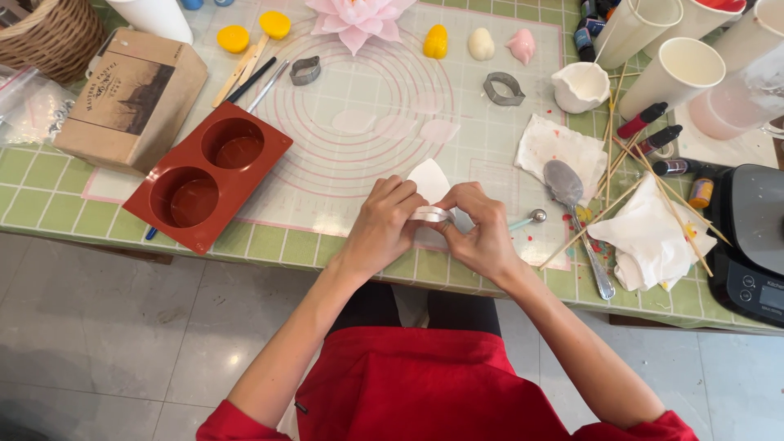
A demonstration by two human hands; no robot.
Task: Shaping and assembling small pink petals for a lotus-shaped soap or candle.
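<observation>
My left hand [384,224] and my right hand [483,233] meet at the near edge of a translucent baking mat [327,175] with pink circles. Both pinch a small metal cutter [431,215] pressed down on the mat. A thin white rolled sheet [430,179] sticks out just beyond my fingers. Three pale cut petals [396,126] lie farther up the mat. A pink layered flower [357,18] sits at the far edge.
A red two-cavity silicone mould [207,174] lies left, beside a brown box [131,96]. Two more metal cutters [503,89] rest on the mat. Right: a spoon [572,204], wooden skewers [653,184], crumpled tissues [649,237], white cups [674,73], small colour bottles, a black scale [751,245].
</observation>
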